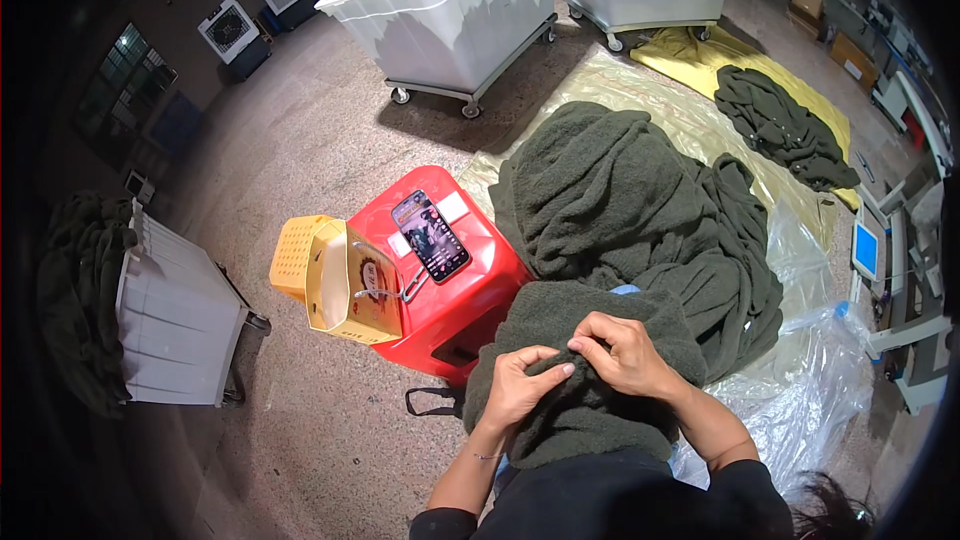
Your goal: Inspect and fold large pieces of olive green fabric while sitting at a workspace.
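Note:
Dark green fleece fabric lies bunched across my lap. Over it, my left hand pinches a fold between thumb and forefinger. My right hand is closed in a pinch close beside the left fingertips, just above the same cloth; whatever sits between its fingertips is too small to make out. Beyond my lap, a large heap of the same dark green fleece spreads forward and to the right, joining or touching the piece I work on.
At left stands a red stool bearing a lit phone and a yellow box. Grey wheeled bins stand ahead; another bin at far left holds dark cloth. Clear plastic sheeting and a dark fabric pile lie right.

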The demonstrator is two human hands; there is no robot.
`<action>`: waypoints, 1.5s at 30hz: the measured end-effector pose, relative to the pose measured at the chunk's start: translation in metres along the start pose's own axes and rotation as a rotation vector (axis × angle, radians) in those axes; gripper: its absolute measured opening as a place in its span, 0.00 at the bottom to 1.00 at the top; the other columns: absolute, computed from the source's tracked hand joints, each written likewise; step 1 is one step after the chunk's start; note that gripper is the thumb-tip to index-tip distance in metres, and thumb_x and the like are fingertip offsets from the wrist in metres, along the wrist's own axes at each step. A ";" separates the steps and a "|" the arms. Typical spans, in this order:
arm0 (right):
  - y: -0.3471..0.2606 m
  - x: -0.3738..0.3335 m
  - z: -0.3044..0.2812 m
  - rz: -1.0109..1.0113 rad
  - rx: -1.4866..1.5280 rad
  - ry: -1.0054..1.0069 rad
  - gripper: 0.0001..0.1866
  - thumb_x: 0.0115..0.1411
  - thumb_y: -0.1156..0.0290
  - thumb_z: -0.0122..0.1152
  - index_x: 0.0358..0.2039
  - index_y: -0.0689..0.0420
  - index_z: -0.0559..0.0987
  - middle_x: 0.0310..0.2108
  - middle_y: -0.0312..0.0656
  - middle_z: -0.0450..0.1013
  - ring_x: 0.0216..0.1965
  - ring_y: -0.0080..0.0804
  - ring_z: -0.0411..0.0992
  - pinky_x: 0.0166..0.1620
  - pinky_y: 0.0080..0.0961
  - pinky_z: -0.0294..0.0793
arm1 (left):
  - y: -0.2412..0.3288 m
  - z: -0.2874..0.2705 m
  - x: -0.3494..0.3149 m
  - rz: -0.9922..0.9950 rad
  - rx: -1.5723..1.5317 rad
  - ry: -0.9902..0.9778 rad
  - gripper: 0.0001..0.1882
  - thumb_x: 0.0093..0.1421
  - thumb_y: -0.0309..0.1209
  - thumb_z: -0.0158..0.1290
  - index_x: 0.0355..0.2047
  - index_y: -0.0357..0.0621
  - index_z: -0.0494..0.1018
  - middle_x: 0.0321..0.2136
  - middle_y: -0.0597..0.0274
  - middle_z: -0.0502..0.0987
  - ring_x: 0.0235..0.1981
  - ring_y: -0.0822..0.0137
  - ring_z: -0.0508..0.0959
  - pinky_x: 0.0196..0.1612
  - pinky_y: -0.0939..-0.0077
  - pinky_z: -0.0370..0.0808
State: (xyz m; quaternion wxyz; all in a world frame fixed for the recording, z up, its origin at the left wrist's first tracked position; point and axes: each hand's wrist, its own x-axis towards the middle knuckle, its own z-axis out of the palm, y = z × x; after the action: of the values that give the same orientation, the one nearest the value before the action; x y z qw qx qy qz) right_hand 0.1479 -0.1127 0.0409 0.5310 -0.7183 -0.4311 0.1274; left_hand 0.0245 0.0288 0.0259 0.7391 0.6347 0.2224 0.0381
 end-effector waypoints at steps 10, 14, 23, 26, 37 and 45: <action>-0.006 -0.006 0.006 -0.192 -0.170 -0.129 0.07 0.55 0.73 0.61 0.25 0.60 0.73 0.21 0.43 0.69 0.22 0.43 0.71 0.23 0.34 0.66 | -0.024 -0.001 0.002 0.132 -0.140 0.153 0.06 0.51 0.16 0.56 0.31 0.33 0.78 0.32 0.61 0.80 0.34 0.75 0.77 0.42 0.82 0.72; 0.000 -0.010 0.012 -0.141 -0.226 -0.196 0.08 0.56 0.70 0.61 0.32 0.59 0.74 0.27 0.44 0.71 0.28 0.46 0.73 0.28 0.38 0.71 | -0.027 0.014 0.010 0.216 -0.299 0.310 0.09 0.51 0.13 0.52 0.32 0.32 0.77 0.31 0.61 0.79 0.32 0.77 0.76 0.37 0.84 0.72; 0.030 -0.023 -0.062 0.104 -0.065 -0.093 0.20 0.40 0.85 0.52 0.38 0.61 0.77 0.35 0.43 0.73 0.38 0.38 0.73 0.43 0.26 0.71 | -0.002 -0.040 0.004 -0.076 -0.642 0.013 0.07 0.54 0.20 0.55 0.34 0.33 0.74 0.32 0.53 0.79 0.32 0.66 0.80 0.40 0.72 0.79; 0.032 -0.031 -0.068 0.122 -0.046 0.065 0.18 0.41 0.85 0.50 0.35 0.62 0.80 0.30 0.43 0.76 0.35 0.35 0.75 0.40 0.24 0.72 | -0.016 -0.042 0.003 -0.094 -0.686 -0.062 0.08 0.58 0.24 0.55 0.36 0.31 0.74 0.35 0.53 0.79 0.34 0.65 0.80 0.41 0.72 0.78; 0.004 -0.044 -0.063 -0.088 -0.172 0.371 0.18 0.38 0.88 0.49 0.33 0.65 0.78 0.30 0.43 0.76 0.33 0.32 0.75 0.39 0.23 0.74 | -0.009 -0.017 -0.005 -0.065 -0.779 -0.015 0.11 0.63 0.29 0.50 0.40 0.33 0.74 0.37 0.55 0.79 0.37 0.65 0.80 0.44 0.70 0.78; -0.014 -0.022 0.004 -0.577 -0.216 0.210 0.17 0.41 0.84 0.64 0.36 0.65 0.77 0.31 0.46 0.73 0.26 0.38 0.73 0.28 0.28 0.72 | -0.005 0.012 -0.008 0.077 -0.545 0.075 0.09 0.60 0.25 0.55 0.40 0.33 0.75 0.35 0.59 0.79 0.33 0.74 0.78 0.41 0.80 0.74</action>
State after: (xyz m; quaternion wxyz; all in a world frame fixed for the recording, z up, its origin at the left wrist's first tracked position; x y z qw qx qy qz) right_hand 0.1255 -0.1260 0.0454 0.5076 -0.6279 -0.5708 -0.1493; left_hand 0.0205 0.0142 0.0244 0.8718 0.4187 0.2069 0.1480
